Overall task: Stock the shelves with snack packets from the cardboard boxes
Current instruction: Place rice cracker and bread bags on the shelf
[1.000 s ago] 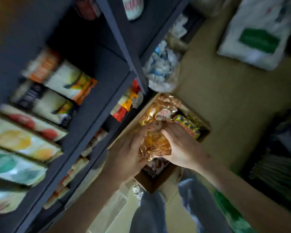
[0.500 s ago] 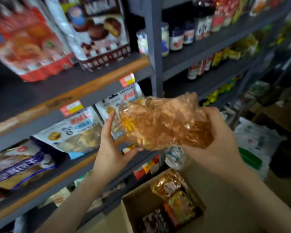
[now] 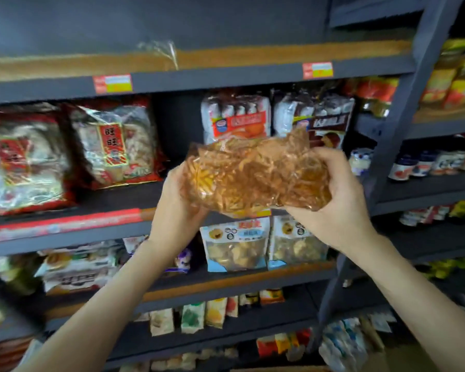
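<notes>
A clear packet of orange-brown snack sticks (image 3: 255,175) is held up in front of the dark shelf unit (image 3: 199,79). My left hand (image 3: 176,202) grips its left end, and my right hand (image 3: 336,197) grips its right end from below. The packet hangs level with the second shelf, before a dark gap (image 3: 177,124) between the red-and-white packets (image 3: 113,143) and the white cake packs (image 3: 236,118). No cardboard box is clearly in view.
The top shelf board (image 3: 226,56) holds only a scrap of clear wrap. Blue-and-white pouches (image 3: 235,242) stand on the shelf below the packet. Small packets fill the lower shelves. A grey upright (image 3: 403,130) separates a neighbouring bay of jars and bottles (image 3: 427,162).
Both hands lifted the packet out of the box on the floor and raised it to the second shelf. My view swung up from the floor to face the shelves.
</notes>
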Demonstrator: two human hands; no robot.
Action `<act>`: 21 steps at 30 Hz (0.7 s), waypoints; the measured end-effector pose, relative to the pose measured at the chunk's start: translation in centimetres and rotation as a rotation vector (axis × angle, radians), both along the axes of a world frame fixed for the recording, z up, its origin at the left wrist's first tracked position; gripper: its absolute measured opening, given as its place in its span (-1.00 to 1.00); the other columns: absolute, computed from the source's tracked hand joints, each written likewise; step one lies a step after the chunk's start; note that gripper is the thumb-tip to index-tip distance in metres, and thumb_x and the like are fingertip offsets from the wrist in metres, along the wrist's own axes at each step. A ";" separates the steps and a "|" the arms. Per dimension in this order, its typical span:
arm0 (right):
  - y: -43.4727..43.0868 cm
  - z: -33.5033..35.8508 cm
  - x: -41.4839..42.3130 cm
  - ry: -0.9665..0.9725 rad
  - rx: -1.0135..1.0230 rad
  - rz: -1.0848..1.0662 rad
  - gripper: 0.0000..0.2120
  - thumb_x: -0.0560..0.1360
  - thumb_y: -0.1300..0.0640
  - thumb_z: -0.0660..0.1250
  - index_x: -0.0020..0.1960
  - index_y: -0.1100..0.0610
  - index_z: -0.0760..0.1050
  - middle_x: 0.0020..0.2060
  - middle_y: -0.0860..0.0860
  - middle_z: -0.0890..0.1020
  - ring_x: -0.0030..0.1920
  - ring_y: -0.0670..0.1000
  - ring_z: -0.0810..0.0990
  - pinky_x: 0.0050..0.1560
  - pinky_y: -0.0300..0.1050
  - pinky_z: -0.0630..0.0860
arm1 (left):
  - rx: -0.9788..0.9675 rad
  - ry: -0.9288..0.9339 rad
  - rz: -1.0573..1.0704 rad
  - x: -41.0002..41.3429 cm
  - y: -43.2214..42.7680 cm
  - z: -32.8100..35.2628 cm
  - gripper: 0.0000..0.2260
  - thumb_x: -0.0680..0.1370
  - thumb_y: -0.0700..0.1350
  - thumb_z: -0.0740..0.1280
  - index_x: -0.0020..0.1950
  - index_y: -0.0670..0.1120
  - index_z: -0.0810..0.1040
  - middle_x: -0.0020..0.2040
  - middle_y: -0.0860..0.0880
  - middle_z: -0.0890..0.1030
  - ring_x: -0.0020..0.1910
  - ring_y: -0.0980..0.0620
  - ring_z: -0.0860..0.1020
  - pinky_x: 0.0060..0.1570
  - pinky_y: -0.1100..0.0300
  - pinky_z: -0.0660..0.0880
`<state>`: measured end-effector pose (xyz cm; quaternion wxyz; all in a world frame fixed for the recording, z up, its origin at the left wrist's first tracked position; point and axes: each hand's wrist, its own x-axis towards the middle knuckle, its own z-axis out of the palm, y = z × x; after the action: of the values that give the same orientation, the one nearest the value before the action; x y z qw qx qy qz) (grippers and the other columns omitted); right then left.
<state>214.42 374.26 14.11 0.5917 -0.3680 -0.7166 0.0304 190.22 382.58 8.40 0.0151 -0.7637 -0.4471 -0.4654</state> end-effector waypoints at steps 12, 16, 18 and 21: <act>10.8 1.1 -8.5 -0.210 -0.080 -0.029 -0.29 0.34 0.12 0.56 0.37 0.20 0.30 0.20 -0.05 0.37 0.24 -0.14 0.36 0.30 -0.37 0.24 | 0.193 0.060 0.096 -9.1 5.3 3.6 -0.55 0.48 0.01 0.21 0.12 -0.38 0.39 0.01 -0.30 0.52 0.00 -0.12 0.43 -0.10 0.01 0.49; 12.8 0.9 -10.3 -0.221 -0.209 -0.026 -0.29 0.41 0.11 0.49 0.45 0.17 0.24 0.27 -0.08 0.33 0.32 -0.12 0.30 0.41 -0.08 0.25 | 0.047 0.175 -0.024 -11.4 7.1 2.7 -0.21 0.43 -0.18 0.48 0.48 -0.10 0.04 0.15 -0.32 0.53 0.08 -0.23 0.54 0.00 0.04 0.52; 13.8 0.9 -10.7 -0.233 -0.216 -0.012 -0.28 0.44 0.07 0.45 0.49 0.11 0.18 0.37 -0.06 0.30 0.39 -0.13 0.24 0.46 -0.03 0.20 | -0.018 0.219 -0.014 -12.2 7.7 2.6 -0.03 0.41 -0.17 0.52 0.53 0.06 -0.15 0.27 -0.36 0.48 0.20 -0.31 0.52 0.10 0.00 0.50; 14.9 1.2 -11.6 -0.263 -0.141 0.017 -0.25 0.46 0.06 0.42 0.49 -0.13 0.05 0.43 -0.13 0.22 0.44 -0.17 0.15 0.46 -0.05 0.15 | -0.003 0.207 -0.002 -12.6 8.1 2.7 -0.01 0.43 -0.14 0.50 0.44 0.17 -0.28 0.30 -0.35 0.46 0.24 -0.29 0.49 0.11 0.03 0.48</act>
<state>202.83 389.20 15.28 0.4651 -0.4032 -0.7872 0.0370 177.66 390.69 11.09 0.0595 -0.8082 -0.4433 -0.3831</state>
